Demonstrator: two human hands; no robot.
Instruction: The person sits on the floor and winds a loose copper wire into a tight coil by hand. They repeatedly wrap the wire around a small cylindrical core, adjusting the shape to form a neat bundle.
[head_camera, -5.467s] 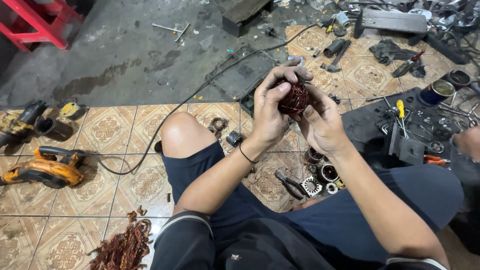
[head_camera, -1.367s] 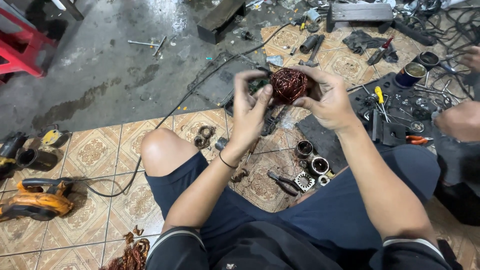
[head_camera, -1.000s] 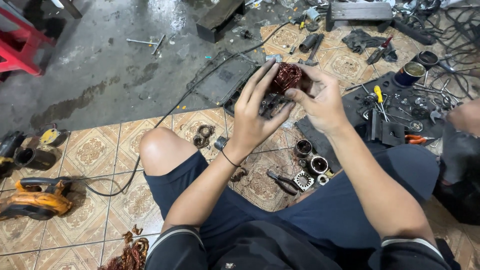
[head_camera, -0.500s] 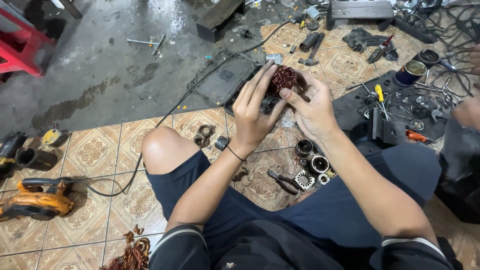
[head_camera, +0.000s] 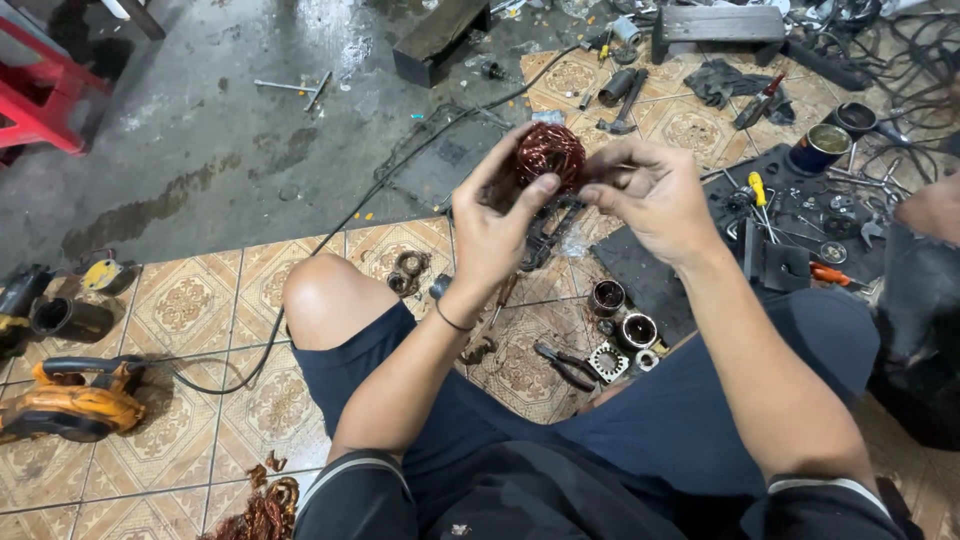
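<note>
You've got the round copper-wire motor winding (head_camera: 549, 155) up in the air over the floor, left hand (head_camera: 497, 222) wrapped around its near side with the thumb pressed on it, right hand (head_camera: 652, 195) pinching at its right edge. There's open room on the bare grey concrete floor (head_camera: 200, 130) off to your left. The right side is tight: the black rubber mat (head_camera: 660, 280) is packed with tools, and small metal motor parts (head_camera: 622, 330) sit just beside your knee. The winding's far side is hidden behind your fingers. The orange power tool (head_camera: 70, 400) is cut off at the frame's left edge.
</note>
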